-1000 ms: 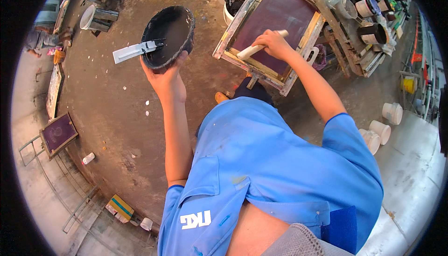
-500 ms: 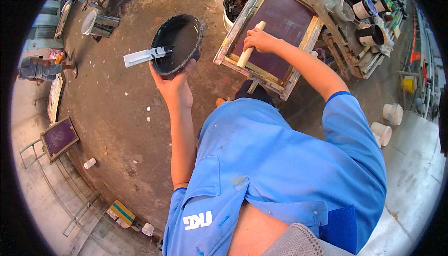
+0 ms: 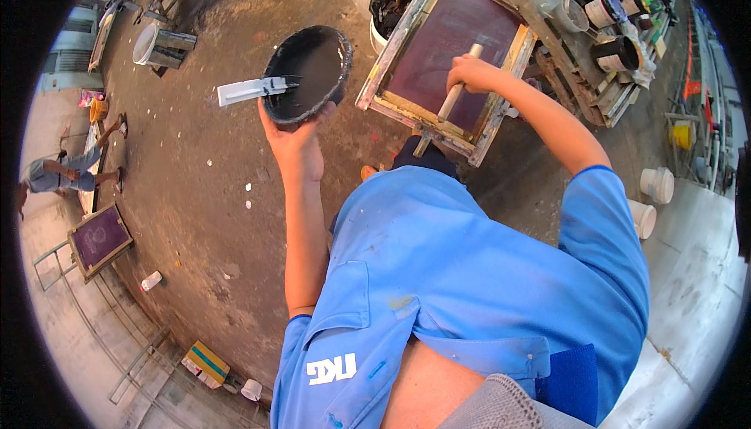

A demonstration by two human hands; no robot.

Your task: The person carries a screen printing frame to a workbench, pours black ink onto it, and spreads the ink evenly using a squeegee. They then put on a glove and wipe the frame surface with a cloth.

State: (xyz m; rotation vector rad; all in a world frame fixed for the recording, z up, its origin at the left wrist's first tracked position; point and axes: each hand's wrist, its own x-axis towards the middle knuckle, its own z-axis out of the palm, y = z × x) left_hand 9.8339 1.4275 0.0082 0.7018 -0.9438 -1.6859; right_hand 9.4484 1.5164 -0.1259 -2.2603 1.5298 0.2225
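Rightward across the framed screen (image 3: 469, 14) the pale wooden bar (image 3: 451, 104) has moved, along with the right hand (image 3: 472, 75), since half a second ago; over at the far left a co-worker (image 3: 66, 173) has walked further along too. From where I stand, that right hand is clamped on the bar's upper part, and the bar slants over the dark mesh. The left hand (image 3: 297, 143) grips the black bowl (image 3: 346, 57) from below, beside the screen. A white-handled spatula (image 3: 246, 91) lies across the bowl's left rim, dark end inside.
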